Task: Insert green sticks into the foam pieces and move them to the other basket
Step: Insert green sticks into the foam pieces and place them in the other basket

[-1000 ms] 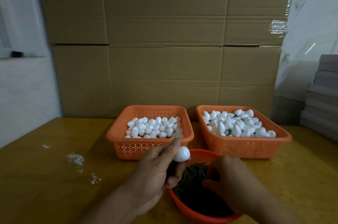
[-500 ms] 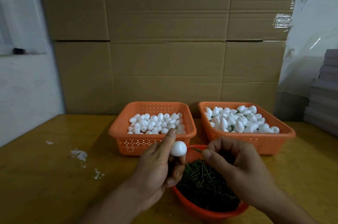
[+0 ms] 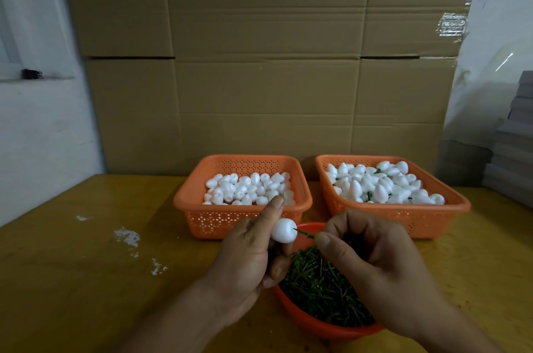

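My left hand [image 3: 248,254] pinches a white egg-shaped foam piece [image 3: 283,231] between thumb and fingers, above the rim of a round orange bowl [image 3: 305,321] full of green sticks [image 3: 323,289]. My right hand [image 3: 372,263] pinches one green stick [image 3: 304,233], whose tip touches the foam piece's right side. Behind the hands, the left orange basket [image 3: 202,217] holds plain foam pieces. The right orange basket [image 3: 403,218] holds foam pieces with green stems showing among them.
Large cardboard boxes [image 3: 265,64] form a wall right behind the baskets. The wooden table [image 3: 72,266] has white flecks at the left. A stack of grey boards [image 3: 513,150] stands at the far right.
My right hand has lifted out of the bowl with a green stick and brought its tip to the foam piece held in my left hand.
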